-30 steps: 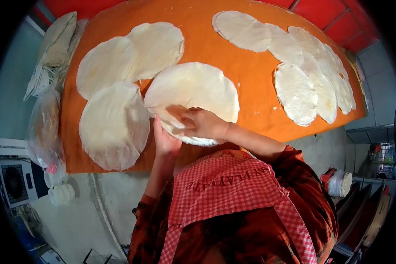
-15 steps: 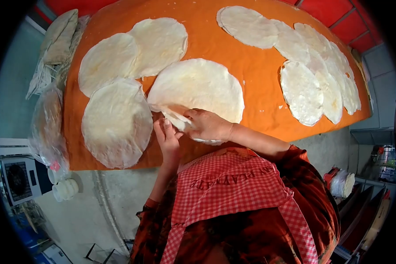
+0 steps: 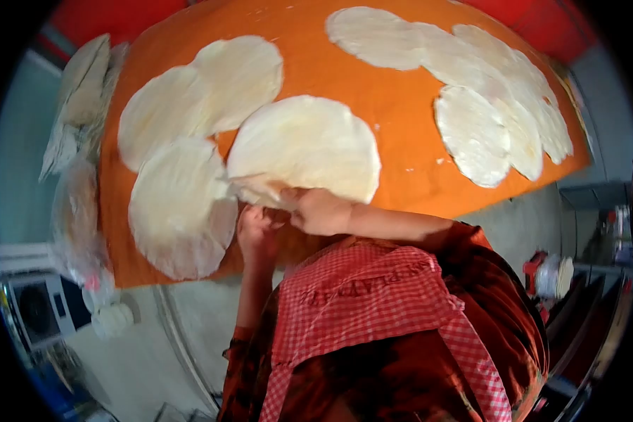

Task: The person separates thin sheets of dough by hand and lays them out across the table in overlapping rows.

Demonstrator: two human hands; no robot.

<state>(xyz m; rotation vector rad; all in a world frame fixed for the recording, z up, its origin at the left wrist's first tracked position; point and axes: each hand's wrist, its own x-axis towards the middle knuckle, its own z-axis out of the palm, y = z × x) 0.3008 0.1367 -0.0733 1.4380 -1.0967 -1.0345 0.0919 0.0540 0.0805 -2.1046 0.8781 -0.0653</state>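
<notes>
Pinching up the near edge of a sheet [image 3: 306,141] on the table [image 3: 401,98], looks like.
From my end, the right hand [image 3: 321,213] grips the turned-up flap [image 3: 257,186]; the left hand [image 3: 257,232] curls just below, can't tell if it's holding anything. Next move calls for a gentle grip, I'd guess. Blurry there, and the right hand hides some sheet.

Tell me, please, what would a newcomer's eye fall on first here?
Probably the bright orange table first, with overlapping pale rounds on its left and right sides. Next, the large round at the near middle, where the right hand holds its near edge, the left hand close by. Below shows a red-checked apron.
</notes>
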